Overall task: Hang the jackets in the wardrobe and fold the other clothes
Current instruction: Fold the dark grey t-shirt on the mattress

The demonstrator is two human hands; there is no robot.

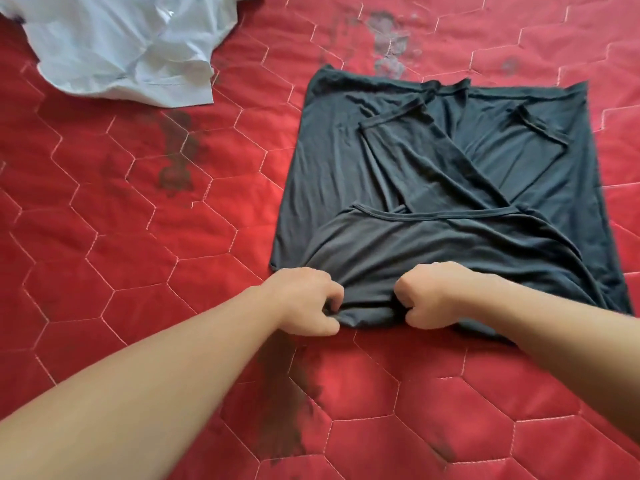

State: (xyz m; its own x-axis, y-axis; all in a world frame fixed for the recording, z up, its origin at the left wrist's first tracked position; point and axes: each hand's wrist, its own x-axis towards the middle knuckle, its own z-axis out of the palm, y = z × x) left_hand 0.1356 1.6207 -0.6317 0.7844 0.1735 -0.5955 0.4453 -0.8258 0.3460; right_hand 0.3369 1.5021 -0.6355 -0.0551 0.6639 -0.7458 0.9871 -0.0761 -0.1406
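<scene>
Head view shows a dark shirt [433, 188] half folded on the red bed [138, 237], sleeves crossed inward, both hands' fingers [332, 299] pinching its near edge, while beyond the shirt to its left a pale garment [121, 50] looks unfolded.

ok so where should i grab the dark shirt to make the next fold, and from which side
Probably by its near edge, from the person's side. The dark shirt lies flat with sleeves already folded in, and that near edge is bunched up enough to pinch. The left hand and right hand each have a grip there, set apart, so the cloth would lift evenly.
</scene>
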